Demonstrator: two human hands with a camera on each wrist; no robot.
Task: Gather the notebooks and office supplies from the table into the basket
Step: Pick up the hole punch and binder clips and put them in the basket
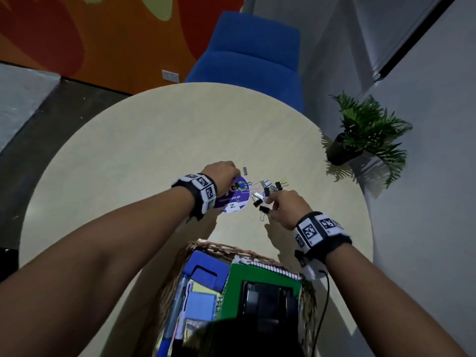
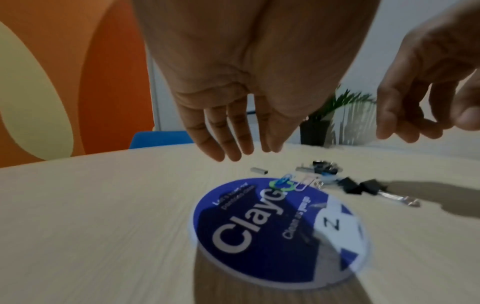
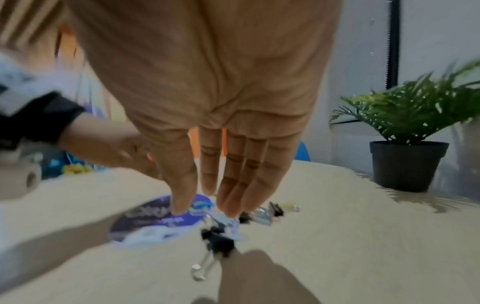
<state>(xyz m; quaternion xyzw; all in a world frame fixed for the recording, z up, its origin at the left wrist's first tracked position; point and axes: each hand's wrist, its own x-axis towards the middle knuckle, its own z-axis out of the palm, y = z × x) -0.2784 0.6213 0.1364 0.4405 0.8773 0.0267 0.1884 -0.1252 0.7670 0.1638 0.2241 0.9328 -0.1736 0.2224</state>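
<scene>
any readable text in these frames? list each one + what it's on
"Clayg…": round purple-blue card disc on the beige table; last letters hidden by coloured paper clips.
"Z": white patch on the same disc.
Small white lines on the disc: too blurred.
Black-and-white square-code wristbands: patterns, no words.

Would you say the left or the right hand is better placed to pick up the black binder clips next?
Probably the right hand: its fingers hover directly over the binder clips. The left hand hovers open farther left, above the round purple sticker, nearer the staple strip.
</scene>
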